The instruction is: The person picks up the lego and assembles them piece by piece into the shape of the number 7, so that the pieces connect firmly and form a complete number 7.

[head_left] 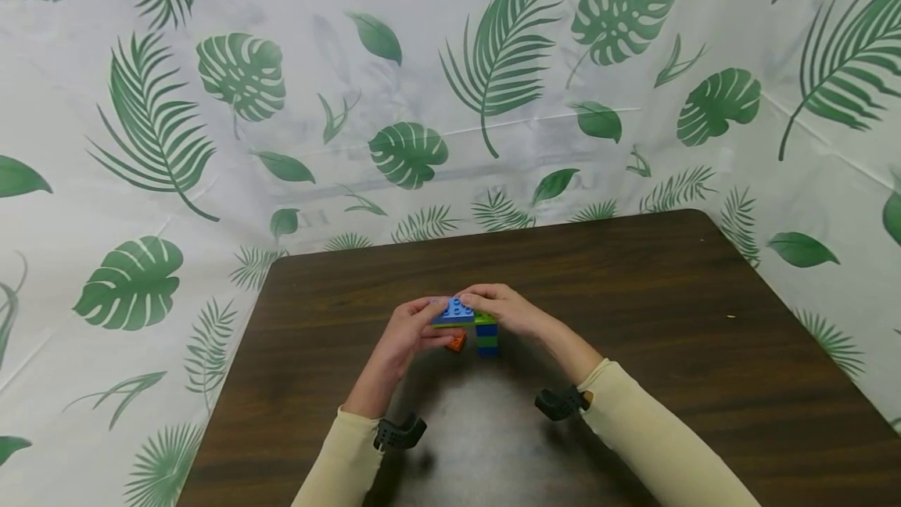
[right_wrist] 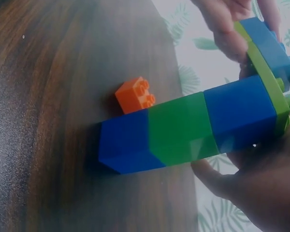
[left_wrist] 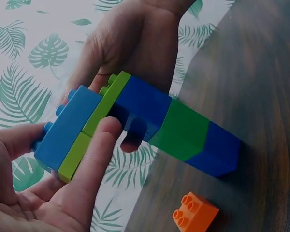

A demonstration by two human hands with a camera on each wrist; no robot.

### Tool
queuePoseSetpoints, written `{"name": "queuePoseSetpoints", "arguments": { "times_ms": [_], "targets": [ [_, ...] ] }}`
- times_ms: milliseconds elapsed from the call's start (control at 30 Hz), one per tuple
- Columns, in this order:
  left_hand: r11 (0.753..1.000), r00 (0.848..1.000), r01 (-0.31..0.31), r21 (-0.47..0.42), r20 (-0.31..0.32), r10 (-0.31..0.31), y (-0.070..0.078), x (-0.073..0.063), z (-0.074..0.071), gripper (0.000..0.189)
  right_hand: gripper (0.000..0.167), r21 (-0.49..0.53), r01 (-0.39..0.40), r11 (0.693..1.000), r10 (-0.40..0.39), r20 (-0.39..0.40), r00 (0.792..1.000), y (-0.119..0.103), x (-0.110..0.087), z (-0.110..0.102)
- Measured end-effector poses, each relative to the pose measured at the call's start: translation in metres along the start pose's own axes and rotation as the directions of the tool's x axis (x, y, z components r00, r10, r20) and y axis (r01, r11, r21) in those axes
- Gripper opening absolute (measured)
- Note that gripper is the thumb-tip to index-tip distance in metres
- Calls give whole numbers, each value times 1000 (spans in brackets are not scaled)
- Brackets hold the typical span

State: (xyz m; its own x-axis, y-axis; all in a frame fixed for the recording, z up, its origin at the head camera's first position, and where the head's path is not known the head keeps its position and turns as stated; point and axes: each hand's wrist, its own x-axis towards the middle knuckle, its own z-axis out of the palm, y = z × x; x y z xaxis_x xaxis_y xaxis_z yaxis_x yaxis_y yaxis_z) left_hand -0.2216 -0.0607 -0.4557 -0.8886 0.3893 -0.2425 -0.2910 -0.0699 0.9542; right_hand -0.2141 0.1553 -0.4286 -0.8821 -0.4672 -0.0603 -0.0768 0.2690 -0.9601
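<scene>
A tower of toy building bricks stands on the table, with a dark blue brick (left_wrist: 217, 150) at the bottom, a green brick (left_wrist: 181, 128) in the middle and another dark blue brick (right_wrist: 241, 113) on top. Thin lime-green bricks (left_wrist: 106, 106) cap it and jut out to the left. On this overhang sits a light blue brick (head_left: 457, 310). My left hand (head_left: 404, 335) pinches the overhanging end, thumb above and fingers below. At the tower's top, my right hand (head_left: 510, 310) grips from behind, its thumb by the light blue brick's studs.
An orange brick (left_wrist: 195, 212) lies on the table just left of the tower, under the overhang. The dark wooden table (head_left: 669, 319) ends at a leaf-patterned white sheet (head_left: 436, 100) behind it. Each wrist wears a black camera band (head_left: 400, 433).
</scene>
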Motion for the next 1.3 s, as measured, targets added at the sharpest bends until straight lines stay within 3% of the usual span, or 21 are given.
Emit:
{"name": "queuePoseSetpoints", "arguments": {
  "times_ms": [100, 367, 733, 1000, 1200, 1267, 1300],
  "targets": [
    [1000, 1000, -14, 1, -1, 14, 0, 1, 1, 48, 34, 12, 26, 1000, -26, 5, 1000, 1, 1, 0],
    [998, 998, -49, -32, -28, 48, -3, -1, 5, 41, 34, 18, 43, 999, -43, -18, 999, 35, 18, 1],
    [998, 997, -64, -9, -34, 64, -3, -1, 4, 42, 36, 18, 65, 998, -64, -73, 995, 39, 18, 4],
    [999, 999, -42, -5, -20, 42, -6, 1, 3, 45, 36, 22, 51, 998, -48, -128, 991, 47, 16, 9],
    [999, 999, -30, -18, -14, 30, -5, -1, 3, 50, 38, -28, 104, 994, -108, -215, 971, 47, 10, 17],
    [999, 1000, -25, -22, -9, 25, -5, -2, 3, 50, 37, -80, 156, 984, -173, -283, 943, 47, 8, 18],
    [999, 1000, -23, -25, -7, 23, -5, -2, 3, 50, 36, -116, 192, 974, -220, -329, 918, 45, 6, 19]
  ]
}}
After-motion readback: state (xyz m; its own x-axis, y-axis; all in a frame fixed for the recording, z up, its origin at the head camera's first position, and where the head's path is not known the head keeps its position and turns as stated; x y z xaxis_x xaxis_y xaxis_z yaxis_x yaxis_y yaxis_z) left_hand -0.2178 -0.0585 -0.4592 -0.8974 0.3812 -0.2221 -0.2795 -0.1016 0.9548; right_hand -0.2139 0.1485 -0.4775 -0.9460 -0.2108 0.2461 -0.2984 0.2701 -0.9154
